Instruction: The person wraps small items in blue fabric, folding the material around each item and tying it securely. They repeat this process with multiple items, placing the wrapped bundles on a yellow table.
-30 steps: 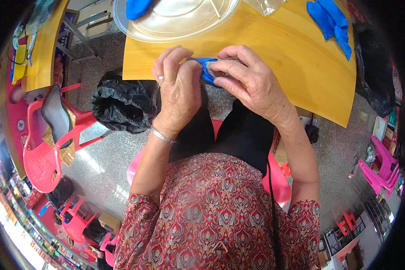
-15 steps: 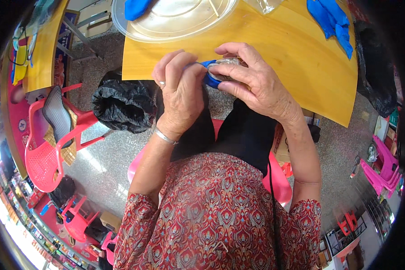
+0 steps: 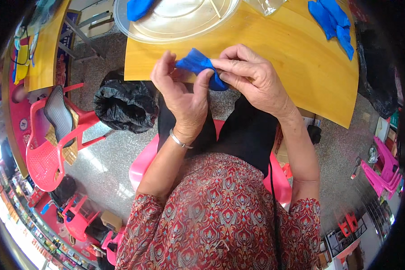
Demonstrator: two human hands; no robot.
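Note:
A small piece of blue cloth (image 3: 195,62), soft and folded, is held up between my two hands just off the table's near edge. My left hand (image 3: 181,92) has its thumb pressed against the lower side of the cloth, with its fingers curled up at the left end and partly behind it. Thumb and forefinger of my right hand (image 3: 255,78) pinch the cloth's right end, where it bunches and hangs down a little. Whatever may lie inside the folds is hidden.
On the yellow wooden table (image 3: 292,67) stands a round clear plastic tray (image 3: 175,29) holding a blue piece (image 3: 139,8) and a thin stick. Clear plastic film (image 3: 266,5) and more blue cloth (image 3: 330,22) lie farther right. A black bag (image 3: 126,101) and pink chair (image 3: 45,162) stand left.
The blue cloth, bunched around whitish clear plastic before, now shows spread wider, and the plastic is out of sight. My left hand has turned, its thumb coming onto the cloth.

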